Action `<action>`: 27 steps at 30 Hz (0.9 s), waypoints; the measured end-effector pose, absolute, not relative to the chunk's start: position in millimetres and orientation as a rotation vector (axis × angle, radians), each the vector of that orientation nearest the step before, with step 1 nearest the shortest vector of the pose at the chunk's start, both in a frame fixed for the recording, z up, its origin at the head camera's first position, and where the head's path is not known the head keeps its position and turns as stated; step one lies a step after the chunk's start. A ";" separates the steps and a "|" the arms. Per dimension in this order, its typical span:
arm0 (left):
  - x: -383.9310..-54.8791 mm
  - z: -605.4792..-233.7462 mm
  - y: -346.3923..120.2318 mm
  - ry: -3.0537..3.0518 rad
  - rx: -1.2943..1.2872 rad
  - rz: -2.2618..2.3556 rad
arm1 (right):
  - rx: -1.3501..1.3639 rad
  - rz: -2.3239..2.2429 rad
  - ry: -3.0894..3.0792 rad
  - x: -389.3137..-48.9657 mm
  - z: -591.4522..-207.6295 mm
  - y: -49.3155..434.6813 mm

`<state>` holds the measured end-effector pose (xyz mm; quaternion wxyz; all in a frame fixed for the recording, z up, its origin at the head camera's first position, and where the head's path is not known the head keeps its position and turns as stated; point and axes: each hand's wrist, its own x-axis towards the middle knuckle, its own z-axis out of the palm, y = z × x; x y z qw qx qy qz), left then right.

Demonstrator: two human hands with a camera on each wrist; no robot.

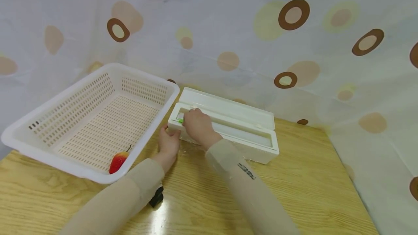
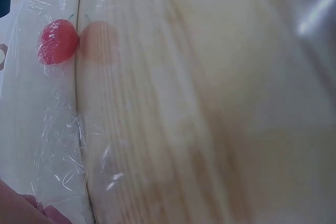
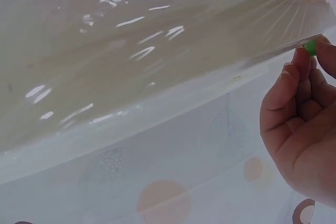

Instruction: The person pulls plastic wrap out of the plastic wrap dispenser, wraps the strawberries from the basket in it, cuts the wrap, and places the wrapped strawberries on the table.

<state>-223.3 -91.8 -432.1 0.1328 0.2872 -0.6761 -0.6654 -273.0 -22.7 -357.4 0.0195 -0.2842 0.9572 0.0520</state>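
By the right hand (image 1: 200, 125), a small green piece (image 3: 311, 47) is pinched between thumb and fingers at the left end of the open white box (image 1: 253, 152). Clear film (image 3: 147, 69) is gripped by the left hand (image 1: 168, 143) at the same end, its creases converging on the fingertips. To the left, a red fruit (image 1: 118, 162) is contained in the white basket (image 1: 104, 130) on the table (image 1: 202, 198).

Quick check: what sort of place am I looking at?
Probably a makeshift indoor work corner: a wood-grain table before a dotted sheet, bearing a plastic basket and long white box.
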 end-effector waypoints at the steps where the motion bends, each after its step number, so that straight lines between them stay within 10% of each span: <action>1: -223.1 -431.7 -91.1 -1.964 0.832 -1.931 | -0.883 0.159 2.966 -272.9 -357.7 -20.4; 27: -220.8 -427.1 -92.1 -1.942 0.850 -1.983 | -0.875 0.125 2.941 -273.7 -357.6 41.1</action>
